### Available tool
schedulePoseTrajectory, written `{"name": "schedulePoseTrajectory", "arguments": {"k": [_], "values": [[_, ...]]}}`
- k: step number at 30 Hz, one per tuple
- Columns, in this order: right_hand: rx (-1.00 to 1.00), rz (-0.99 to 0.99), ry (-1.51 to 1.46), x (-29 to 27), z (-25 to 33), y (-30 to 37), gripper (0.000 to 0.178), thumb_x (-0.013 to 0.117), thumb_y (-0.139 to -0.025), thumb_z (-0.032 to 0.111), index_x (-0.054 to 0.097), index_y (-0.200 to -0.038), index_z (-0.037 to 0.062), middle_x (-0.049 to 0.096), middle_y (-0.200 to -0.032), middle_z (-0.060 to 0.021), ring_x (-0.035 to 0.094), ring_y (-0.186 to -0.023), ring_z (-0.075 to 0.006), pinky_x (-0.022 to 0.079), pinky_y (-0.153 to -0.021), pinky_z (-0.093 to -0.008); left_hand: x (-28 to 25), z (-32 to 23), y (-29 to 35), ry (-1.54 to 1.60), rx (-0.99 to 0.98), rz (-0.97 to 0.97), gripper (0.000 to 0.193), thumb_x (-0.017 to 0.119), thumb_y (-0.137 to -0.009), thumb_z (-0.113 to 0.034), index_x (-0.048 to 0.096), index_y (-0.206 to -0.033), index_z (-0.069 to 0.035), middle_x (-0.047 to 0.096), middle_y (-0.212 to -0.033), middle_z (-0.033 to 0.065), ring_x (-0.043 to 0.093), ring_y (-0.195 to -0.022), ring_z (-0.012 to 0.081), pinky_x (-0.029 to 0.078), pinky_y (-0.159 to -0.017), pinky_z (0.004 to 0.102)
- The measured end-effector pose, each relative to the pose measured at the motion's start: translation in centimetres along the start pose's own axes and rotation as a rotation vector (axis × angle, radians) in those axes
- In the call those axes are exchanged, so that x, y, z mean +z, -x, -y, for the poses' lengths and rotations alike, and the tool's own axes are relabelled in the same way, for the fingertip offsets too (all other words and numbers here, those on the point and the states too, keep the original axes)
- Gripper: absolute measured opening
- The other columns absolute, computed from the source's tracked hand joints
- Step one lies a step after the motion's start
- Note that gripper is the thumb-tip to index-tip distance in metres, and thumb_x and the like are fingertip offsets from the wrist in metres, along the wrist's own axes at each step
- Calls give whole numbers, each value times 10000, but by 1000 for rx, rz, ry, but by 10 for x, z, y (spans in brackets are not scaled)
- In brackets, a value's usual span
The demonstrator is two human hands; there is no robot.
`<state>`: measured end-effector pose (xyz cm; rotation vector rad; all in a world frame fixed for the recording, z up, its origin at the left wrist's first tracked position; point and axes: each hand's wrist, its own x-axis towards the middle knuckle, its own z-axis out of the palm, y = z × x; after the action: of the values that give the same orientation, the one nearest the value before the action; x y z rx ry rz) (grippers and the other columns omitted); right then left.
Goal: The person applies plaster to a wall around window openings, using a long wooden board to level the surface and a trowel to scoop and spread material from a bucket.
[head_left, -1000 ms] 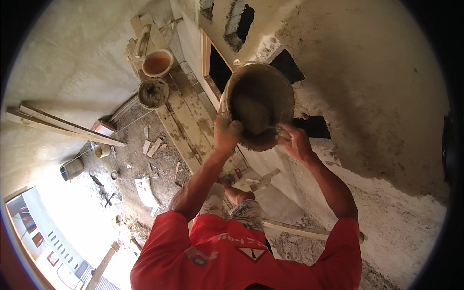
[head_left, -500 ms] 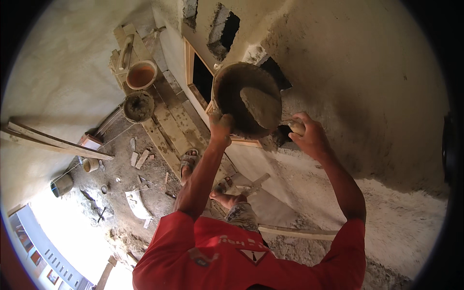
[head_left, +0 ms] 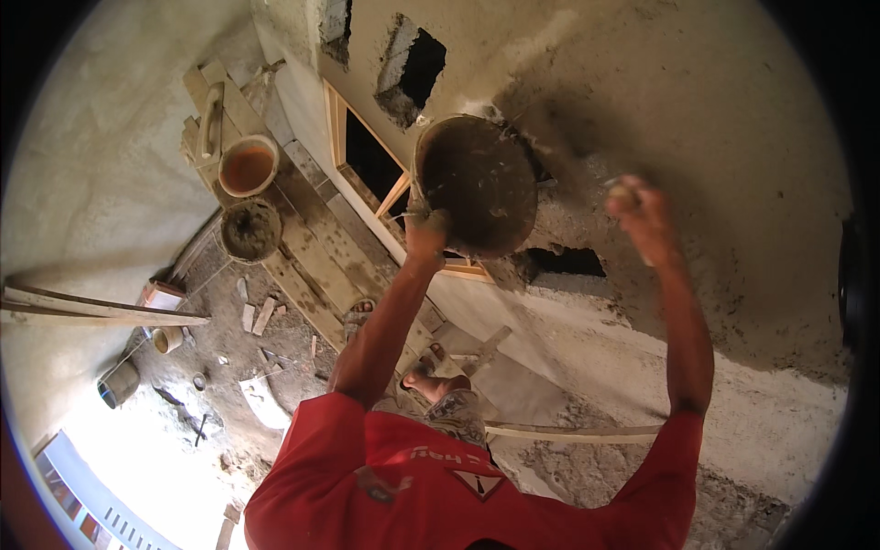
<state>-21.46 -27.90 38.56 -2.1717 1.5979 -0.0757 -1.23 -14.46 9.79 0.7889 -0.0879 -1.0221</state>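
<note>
My left hand (head_left: 427, 236) is closed on the near rim of a round, mortar-stained bucket (head_left: 477, 188). The bucket is tipped so that its dark inside faces me, close to the wall. To the right, my right hand (head_left: 644, 218) grips the handle of a trowel (head_left: 623, 194) in front of the rough plaster. Motion smears this hand, and the trowel's blade cannot be made out clearly. Wet-looking, darker plaster (head_left: 568, 119) covers the wall (head_left: 715, 137) beyond the bucket.
Dark gaps (head_left: 568, 261) break the wall, beside a wooden window frame (head_left: 394, 195). My feet stand on planks (head_left: 316, 252), which also carry a mortar bucket (head_left: 250, 231), an orange-lined basin (head_left: 247, 170) and a float (head_left: 212, 119). Rubble (head_left: 264, 314) and pails (head_left: 168, 339) lie below left.
My right hand has lifted the trowel out of the bucket and moved it right and up, against the wall. My left hand still holds the bucket, whose inside now shows without the load of mortar.
</note>
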Motion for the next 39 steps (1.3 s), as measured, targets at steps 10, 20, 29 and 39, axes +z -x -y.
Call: {"name": "schedulePoseTrajectory", "arguments": {"k": [10,20,29,39], "values": [[-227,205,112,8,5,44,489,751,-812,219,597,-1250,67,644,-1075,-108,627,-905,-190,529,-746,-330,37,-39,13,-62,-47,51,487,484,-796,33,485,-1282,-8,615,-987,44,594,-804,143,498,-711,273],[-499,216,672,128,-2,-8,336,670,-772,124,641,-1102,63,649,-890,-198,647,-887,-369,528,-727,-457,37,-65,43,-222,91,141,665,466,-781,27,308,-1427,50,575,-1255,117,554,-1095,181,444,-946,301],[-477,259,18,160,-1,21,373,704,-801,174,635,-1148,59,691,-988,-188,678,-901,-342,546,-801,-404,25,-90,53,-478,159,35,148,496,-772,7,489,-920,15,547,-836,31,517,-746,102,403,-632,265],[-563,45,74,135,-4,12,382,715,-818,196,618,-1162,61,693,-980,-175,675,-910,-336,535,-779,-417,10,-95,32,-214,54,59,490,471,-766,58,508,-1251,-1,610,-1044,47,584,-847,125,505,-694,257]]}}
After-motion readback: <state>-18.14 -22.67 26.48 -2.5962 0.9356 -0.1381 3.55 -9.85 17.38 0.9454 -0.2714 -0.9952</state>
